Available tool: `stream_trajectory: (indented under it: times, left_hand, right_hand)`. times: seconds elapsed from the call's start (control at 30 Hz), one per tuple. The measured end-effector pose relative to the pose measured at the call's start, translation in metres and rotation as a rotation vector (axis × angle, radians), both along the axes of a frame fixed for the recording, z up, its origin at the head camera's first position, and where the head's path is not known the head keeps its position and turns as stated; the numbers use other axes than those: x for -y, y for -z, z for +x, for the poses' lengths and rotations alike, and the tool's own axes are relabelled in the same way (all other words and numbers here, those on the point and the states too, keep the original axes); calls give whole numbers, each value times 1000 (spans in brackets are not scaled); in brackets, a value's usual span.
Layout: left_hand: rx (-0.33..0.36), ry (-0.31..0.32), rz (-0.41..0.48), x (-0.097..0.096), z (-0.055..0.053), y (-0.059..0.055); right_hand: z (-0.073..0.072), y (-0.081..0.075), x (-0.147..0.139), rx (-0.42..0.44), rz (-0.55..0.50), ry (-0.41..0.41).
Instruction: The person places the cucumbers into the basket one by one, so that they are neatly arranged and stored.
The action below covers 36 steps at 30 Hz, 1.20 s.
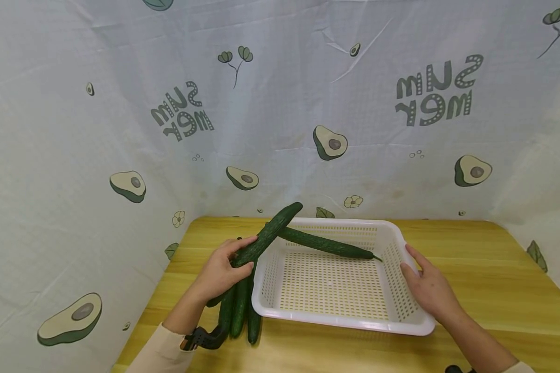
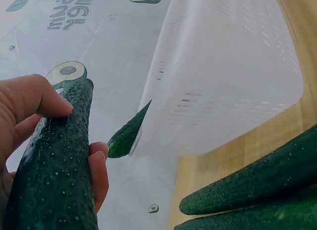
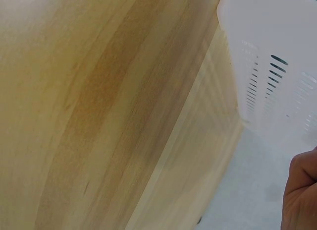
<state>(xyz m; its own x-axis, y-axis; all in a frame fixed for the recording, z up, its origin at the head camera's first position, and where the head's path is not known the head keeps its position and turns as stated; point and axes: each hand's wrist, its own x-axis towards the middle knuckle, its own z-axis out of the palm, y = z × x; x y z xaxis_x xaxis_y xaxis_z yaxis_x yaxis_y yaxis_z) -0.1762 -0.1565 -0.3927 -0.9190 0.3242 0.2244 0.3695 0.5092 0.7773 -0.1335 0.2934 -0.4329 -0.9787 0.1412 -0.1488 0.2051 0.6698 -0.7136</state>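
My left hand [image 1: 225, 267] grips a dark green cucumber [image 1: 274, 228] above the left side of a white plastic basket [image 1: 340, 325]. The left wrist view shows thumb and fingers wrapped round the bumpy held cucumber [image 2: 57, 165]. Inside the basket, a second cucumber [image 1: 329, 244] lies toward the back, its left end resting up on the rim. That end pokes out past the basket wall in the left wrist view. On the right, my right hand [image 1: 430, 287] holds the basket's right rim, fingers over the edge; only part of the hand [image 3: 301, 190] shows in the right wrist view.
Several more cucumbers [image 1: 239, 311] lie side by side on the wooden table [image 1: 476, 269], left of the basket and under the left forearm. A pale cloth [image 1: 280, 103] printed with avocados hangs behind and beside the table. A dark strap [image 1: 210, 339] sits at the left wrist.
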Motion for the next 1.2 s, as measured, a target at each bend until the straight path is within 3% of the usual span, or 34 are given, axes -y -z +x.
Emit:
stream_trajectory:
  times: [0.3,0.53,0.93,1.2]
  left_hand:
    - [-8,90,-74,-19,-9,-5]
    - [-74,181,-192,-34,-17,-13]
    - [-63,375,-415,-71,-39,-32]
    - [-38,474,-497,-97,-54,-32]
  right_hand:
    - [1,0,1,7,10,5]
    - [2,0,2,-5,12,11]
    - [1,-2,2,-11,35,7]
    - [1,-3,2,-11,50,8]
